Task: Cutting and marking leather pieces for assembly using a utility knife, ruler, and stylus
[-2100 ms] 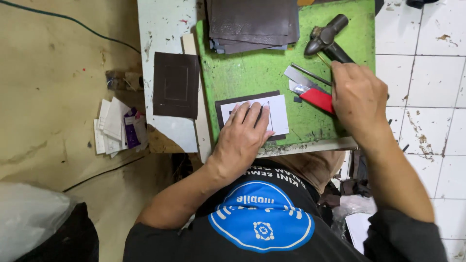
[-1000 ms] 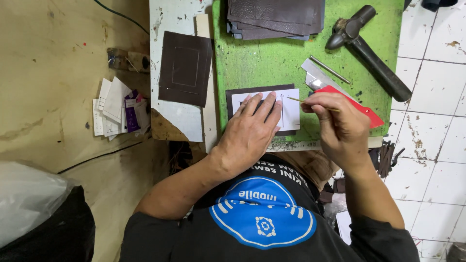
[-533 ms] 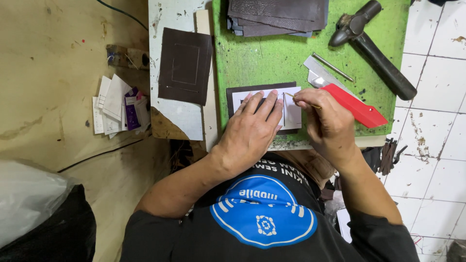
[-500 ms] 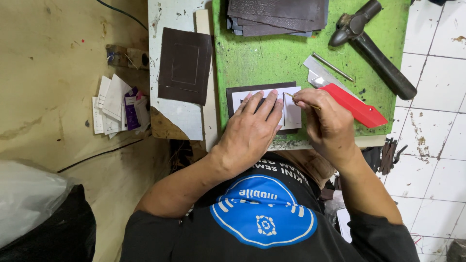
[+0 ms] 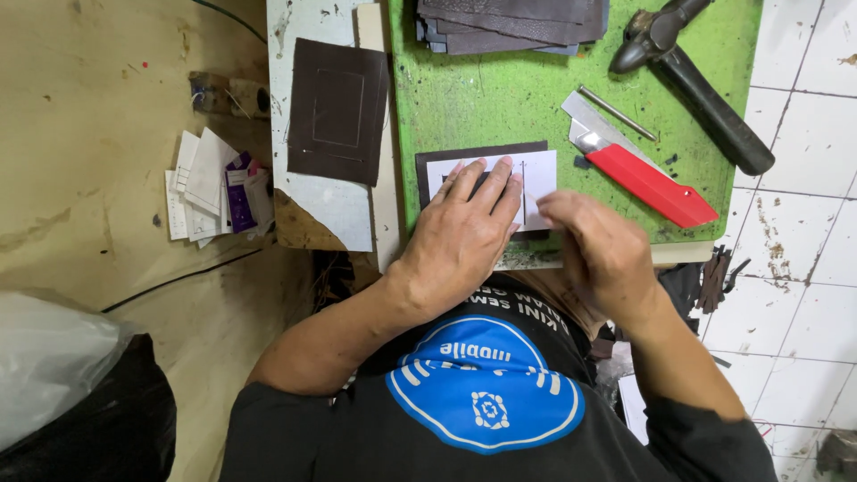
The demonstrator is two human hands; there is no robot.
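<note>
Head view
Left hand (image 5: 464, 234): flat, fingers spread, pressing down on the white paper template (image 5: 538, 174).
Template: lies on a dark leather piece (image 5: 428, 159) at the near edge of the green cutting mat (image 5: 500, 94).
Right hand (image 5: 600, 250): fingers pinched at the template's right edge; whether they grip a tool, I cannot tell.
Red utility knife (image 5: 638, 174): on the mat, just right of the template.
Hammer (image 5: 692, 67): far right corner.
Leather stack (image 5: 513, 22): top of the mat.
Marked leather panel (image 5: 337, 112): left of the mat.
</note>
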